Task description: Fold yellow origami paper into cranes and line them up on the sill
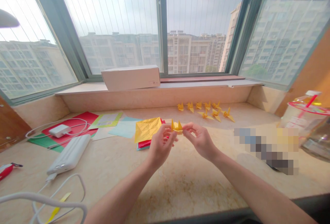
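Note:
A small yellow origami crane (176, 126), its pointed parts standing up, is held between my two hands above the counter. My left hand (162, 145) pinches its left side with thumb and fingertips. On the other side, my right hand (202, 141) grips the right end between thumb and forefinger. Just behind my left hand lies a creased yellow paper sheet (146, 130) on top of red and blue sheets. Several finished yellow paper cranes (205, 114) stand beyond my right hand, near the window ledge.
Left on the stone counter (185, 186) are a white power bank (69, 155), a charger (59, 131), looping cables and coloured paper sheets (126, 126). A white box (131, 78) rests on the ledge. At right stand a cup with a red straw (310, 101) and a blurred-out item (265, 152).

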Demonstrator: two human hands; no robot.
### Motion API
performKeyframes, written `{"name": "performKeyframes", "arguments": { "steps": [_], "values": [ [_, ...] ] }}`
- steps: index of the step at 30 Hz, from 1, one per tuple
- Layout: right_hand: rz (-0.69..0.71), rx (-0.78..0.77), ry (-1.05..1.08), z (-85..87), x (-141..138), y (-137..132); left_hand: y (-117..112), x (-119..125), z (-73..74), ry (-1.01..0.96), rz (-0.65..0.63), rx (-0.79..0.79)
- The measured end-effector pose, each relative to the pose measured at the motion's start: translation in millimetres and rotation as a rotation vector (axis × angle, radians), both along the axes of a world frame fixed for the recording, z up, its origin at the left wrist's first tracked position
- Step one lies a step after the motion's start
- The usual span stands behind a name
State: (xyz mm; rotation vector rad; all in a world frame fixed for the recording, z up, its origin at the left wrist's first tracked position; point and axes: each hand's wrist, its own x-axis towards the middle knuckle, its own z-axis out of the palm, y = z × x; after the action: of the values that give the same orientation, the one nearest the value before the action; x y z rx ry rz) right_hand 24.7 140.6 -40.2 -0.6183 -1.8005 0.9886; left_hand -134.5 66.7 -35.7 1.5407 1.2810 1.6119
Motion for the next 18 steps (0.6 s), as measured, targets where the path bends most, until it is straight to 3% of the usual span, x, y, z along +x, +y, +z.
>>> {"name": "performKeyframes", "arguments": {
  "steps": [10,18],
  "values": [
    [-0.031,0.026,-0.005,3.0,0.9,2.3,1.6,-1.8,1.2,0.016,0.068,0.023],
    [-0.017,-0.002,0.002,5.3,2.5,3.5,0.0,-0.4,6.7,-0.064,0.036,0.014]
  ]
}}
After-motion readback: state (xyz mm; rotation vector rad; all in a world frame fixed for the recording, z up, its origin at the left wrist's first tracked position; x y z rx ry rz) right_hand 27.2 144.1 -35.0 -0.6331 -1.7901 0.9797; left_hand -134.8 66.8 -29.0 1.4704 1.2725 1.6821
